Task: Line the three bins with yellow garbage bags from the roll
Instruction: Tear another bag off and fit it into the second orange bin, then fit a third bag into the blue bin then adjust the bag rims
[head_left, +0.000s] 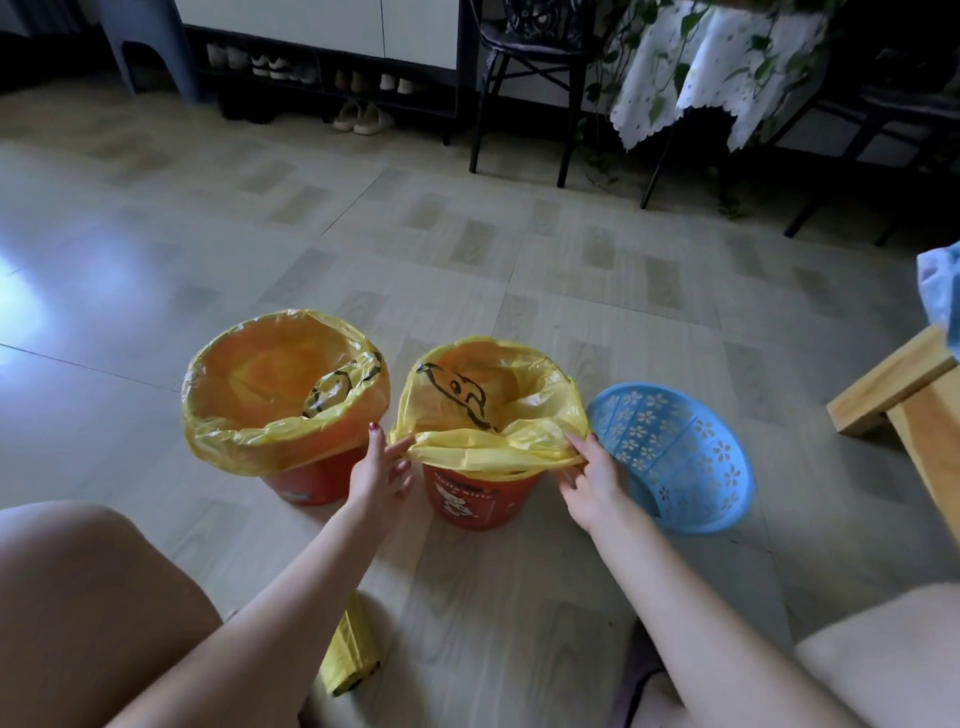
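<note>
Two red bins stand on the floor. The left red bin (306, 480) wears a yellow bag (260, 395) folded over its rim. The middle red bin (478, 499) holds a second yellow bag (493, 447), its near edge draped over the rim. My left hand (378, 475) pinches that edge at the left. My right hand (592, 475) pinches it at the right. A blue perforated basket (675, 457) lies tilted on its side to the right, with no bag in it. The roll of yellow bags (349, 660) lies on the floor near my left knee.
A wooden stool (904, 395) stands at the right with a blue cloth (943, 291) above it. A dark chair (530, 78), a table with a floral cloth (717, 67) and a shoe rack (311, 73) line the far wall. My knees frame the bottom corners.
</note>
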